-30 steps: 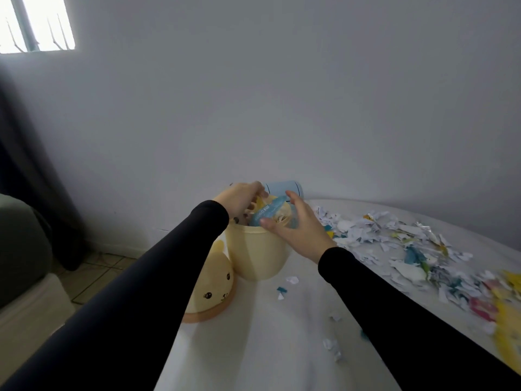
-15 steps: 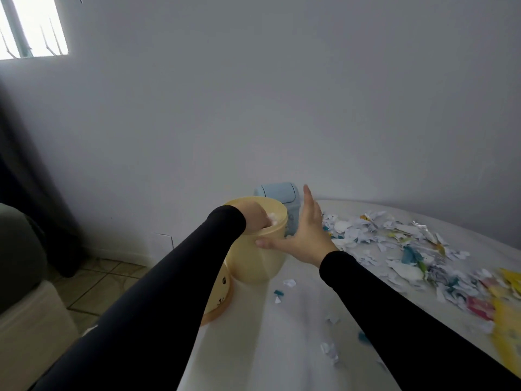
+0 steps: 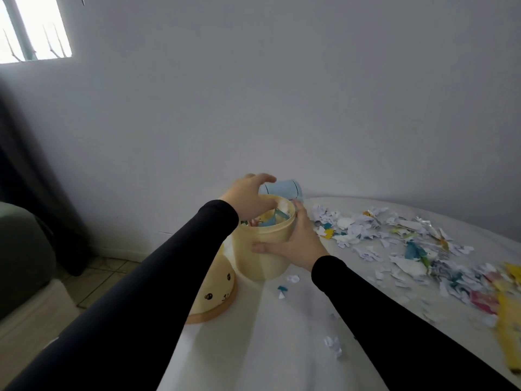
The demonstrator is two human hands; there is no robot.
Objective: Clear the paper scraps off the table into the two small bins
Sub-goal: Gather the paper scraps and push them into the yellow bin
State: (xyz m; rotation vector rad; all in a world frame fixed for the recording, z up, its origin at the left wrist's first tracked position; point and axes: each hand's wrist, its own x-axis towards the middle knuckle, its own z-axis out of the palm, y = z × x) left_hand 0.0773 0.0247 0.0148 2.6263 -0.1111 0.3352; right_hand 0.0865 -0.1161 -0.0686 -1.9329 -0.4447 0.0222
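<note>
Window light [image 3: 33, 26] falls from the upper left over a dark curtain [image 3: 33, 176] and a green seat [image 3: 22, 255] beside the white table [image 3: 253, 348]. At the table's left edge lies a domed yellow lid [image 3: 217, 292] with a small animal face printed on it, partly hidden by a black sleeve. Just right of it stands the yellow bin [image 3: 262, 249], a pale round tub, uncovered and filled nearly to the rim with white, blue and yellow bits. The left hand [image 3: 248, 201] hovers over its mouth, fingers loosely curled and holding nothing that can be seen. The right hand [image 3: 296, 241] grips the tub's right wall, thumb across the front and fingers round the far side. Behind it a light blue bin [image 3: 284, 189] peeks out, mostly hidden. Paper scraps [image 3: 400, 244] lie in a broad, crumpled band across the right of the table, mostly white with teal, yellow and pink, and a few stray pieces lie near the tub's base.
</note>
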